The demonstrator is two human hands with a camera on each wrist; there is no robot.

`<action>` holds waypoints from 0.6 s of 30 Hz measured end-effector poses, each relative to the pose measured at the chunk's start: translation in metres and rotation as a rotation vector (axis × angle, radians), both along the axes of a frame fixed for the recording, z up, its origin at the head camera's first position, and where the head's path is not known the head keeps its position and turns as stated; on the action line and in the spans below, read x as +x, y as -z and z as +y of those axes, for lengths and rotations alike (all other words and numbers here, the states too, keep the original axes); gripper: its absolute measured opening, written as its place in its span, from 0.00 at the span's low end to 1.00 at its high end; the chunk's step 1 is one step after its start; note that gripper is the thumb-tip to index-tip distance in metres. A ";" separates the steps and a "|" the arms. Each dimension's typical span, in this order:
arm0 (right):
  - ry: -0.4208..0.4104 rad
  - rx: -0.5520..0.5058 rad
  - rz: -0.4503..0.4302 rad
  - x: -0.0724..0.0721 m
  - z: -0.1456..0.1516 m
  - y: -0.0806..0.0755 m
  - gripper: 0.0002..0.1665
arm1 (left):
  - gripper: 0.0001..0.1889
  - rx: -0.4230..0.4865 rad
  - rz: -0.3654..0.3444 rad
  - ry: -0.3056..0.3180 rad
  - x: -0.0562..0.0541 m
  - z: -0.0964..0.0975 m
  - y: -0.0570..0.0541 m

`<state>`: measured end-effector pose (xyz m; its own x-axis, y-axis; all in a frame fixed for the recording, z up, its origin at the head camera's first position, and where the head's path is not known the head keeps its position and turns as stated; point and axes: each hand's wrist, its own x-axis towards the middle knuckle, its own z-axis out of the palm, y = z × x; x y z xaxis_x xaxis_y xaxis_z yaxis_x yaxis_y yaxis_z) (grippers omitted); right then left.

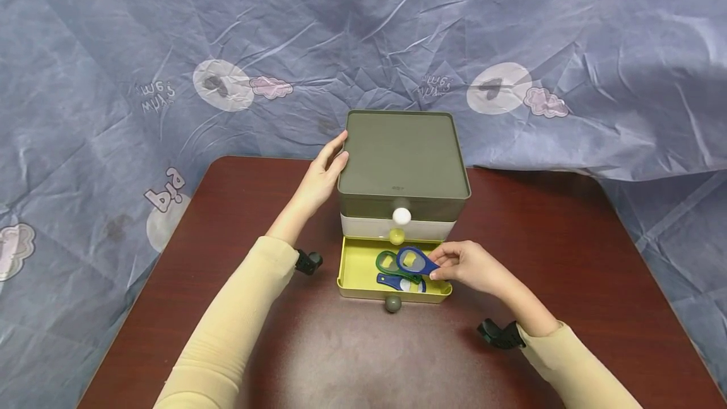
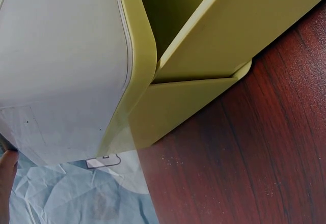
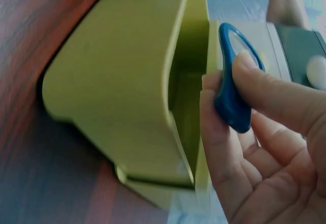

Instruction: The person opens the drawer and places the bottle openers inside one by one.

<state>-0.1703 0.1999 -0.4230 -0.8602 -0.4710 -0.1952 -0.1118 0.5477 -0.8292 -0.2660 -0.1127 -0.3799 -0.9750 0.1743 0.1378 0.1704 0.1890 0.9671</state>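
Note:
My right hand (image 1: 467, 265) pinches the handle of a blue magnifying glass (image 1: 413, 261) between thumb and fingers, above the pulled-out yellow bottom drawer (image 1: 354, 264). In the right wrist view the blue frame stands tilted beside the drawer wall. Inside the drawer lie a green magnifying glass (image 1: 385, 262) and another blue-handled one (image 1: 390, 281), partly overlapped by the held one. My left hand (image 1: 319, 185) rests against the left side of the small drawer cabinet (image 1: 406, 153), fingers extended near its top edge. Only a fingertip of it shows in the left wrist view.
Above the yellow drawer sit a white drawer (image 1: 363, 227) with a yellow knob and a grey-green one with a white knob. A grey-green knob (image 1: 393, 303) sticks out from the yellow drawer's front. The cabinet stands on a dark red wooden table (image 1: 255, 207), before a blue-grey cloth (image 1: 397, 30).

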 end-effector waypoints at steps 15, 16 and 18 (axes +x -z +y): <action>-0.027 0.116 0.161 0.007 -0.046 0.033 0.12 | 0.27 0.001 0.007 -0.003 0.000 0.001 0.000; -0.036 0.125 0.176 0.008 -0.047 0.034 0.12 | 0.27 0.002 0.008 -0.004 0.000 0.001 0.000; -0.045 0.132 0.201 0.010 -0.050 0.036 0.11 | 0.27 0.000 0.009 -0.006 0.000 0.001 0.000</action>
<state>-0.1605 0.1500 -0.4595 -0.8669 -0.4912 -0.0847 -0.2937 0.6408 -0.7093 -0.2655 -0.1120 -0.3800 -0.9747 0.1689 0.1467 0.1782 0.1896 0.9656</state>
